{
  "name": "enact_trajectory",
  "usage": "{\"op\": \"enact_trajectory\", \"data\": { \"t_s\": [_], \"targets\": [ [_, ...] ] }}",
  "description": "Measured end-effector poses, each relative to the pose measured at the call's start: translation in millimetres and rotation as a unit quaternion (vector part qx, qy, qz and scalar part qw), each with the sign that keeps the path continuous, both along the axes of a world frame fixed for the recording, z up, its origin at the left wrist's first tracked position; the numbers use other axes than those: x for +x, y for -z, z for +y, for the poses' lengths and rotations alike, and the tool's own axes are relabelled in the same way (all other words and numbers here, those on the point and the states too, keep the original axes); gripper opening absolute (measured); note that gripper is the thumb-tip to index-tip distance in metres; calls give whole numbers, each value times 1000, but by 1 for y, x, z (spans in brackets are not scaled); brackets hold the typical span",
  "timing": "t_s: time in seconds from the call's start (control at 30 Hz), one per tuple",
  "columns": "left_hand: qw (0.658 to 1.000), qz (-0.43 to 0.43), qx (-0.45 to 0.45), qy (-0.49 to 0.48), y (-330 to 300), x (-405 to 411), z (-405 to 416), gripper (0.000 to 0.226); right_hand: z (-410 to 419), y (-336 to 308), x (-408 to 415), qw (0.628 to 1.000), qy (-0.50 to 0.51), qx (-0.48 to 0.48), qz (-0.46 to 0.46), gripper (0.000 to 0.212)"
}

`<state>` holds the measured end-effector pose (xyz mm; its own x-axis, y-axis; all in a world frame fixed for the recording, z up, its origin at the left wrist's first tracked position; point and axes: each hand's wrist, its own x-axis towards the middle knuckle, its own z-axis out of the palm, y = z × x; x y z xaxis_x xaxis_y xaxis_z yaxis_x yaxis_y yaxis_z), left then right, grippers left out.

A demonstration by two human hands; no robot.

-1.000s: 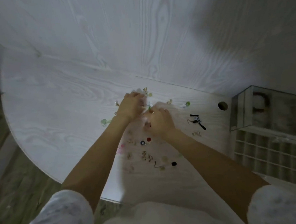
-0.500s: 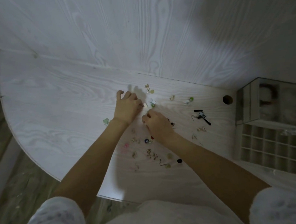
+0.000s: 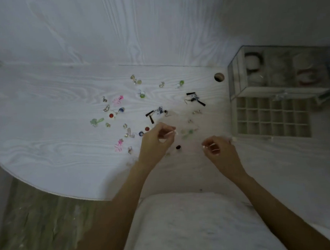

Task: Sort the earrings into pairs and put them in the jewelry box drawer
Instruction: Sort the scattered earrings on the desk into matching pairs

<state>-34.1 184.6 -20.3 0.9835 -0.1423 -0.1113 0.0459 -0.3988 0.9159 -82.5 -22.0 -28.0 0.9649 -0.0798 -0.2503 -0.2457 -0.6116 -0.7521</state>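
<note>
While sorting is unfinished, status as follows:

earrings: loose scatter across the desk (image 3: 41,106), mostly left of and beyond the hands; e.g. pink pair split, 1 at (image 3: 117,100) and 1 at (image 3: 119,145); black tassel ones at (image 3: 194,99) and (image 3: 152,115); green bead one (image 3: 181,83) near the far edge.
drawer: jewelry box drawer (image 3: 273,117) pulled out at right, gridded compartments, none visibly filled from this angle; glass-topped box body (image 3: 235,77) behind it.
left hand: (image 3: 155,143) fingers curled, thumb and forefinger pinched together over the pile near the red stud; probably holding something small and pale, blur hides it.
right hand: (image 3: 218,150) fingers curled, tips close together, just short of the drawer's near corner; cannot tell if it carries an earring.
handling: tiny, near weightless, rigid metal hooks plus beads; hooks snag each other, beads roll, thin wires bend.
grip point: pinch the bead or charm body, not the wire; tassel ones by the cap. Lift straight up so hooks don't drag neighbours.
risk: a dropped piece could roll toward the cable hole (image 3: 219,77) or off the curved edge.
</note>
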Motion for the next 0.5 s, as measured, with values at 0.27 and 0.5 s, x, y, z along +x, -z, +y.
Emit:
{"op": "enact_trajectory", "data": {
  "t_s": [0.27, 0.5],
  "targets": [
    [967, 67, 137, 205, 25, -42, -85, 10, -76, 22, -65, 980, 166, -97, 39, 14],
    [956, 36, 173, 235, 31, -59, -143, 33, -91, 17, -66, 961, 222, -166, 6, 32]
  ]
}}
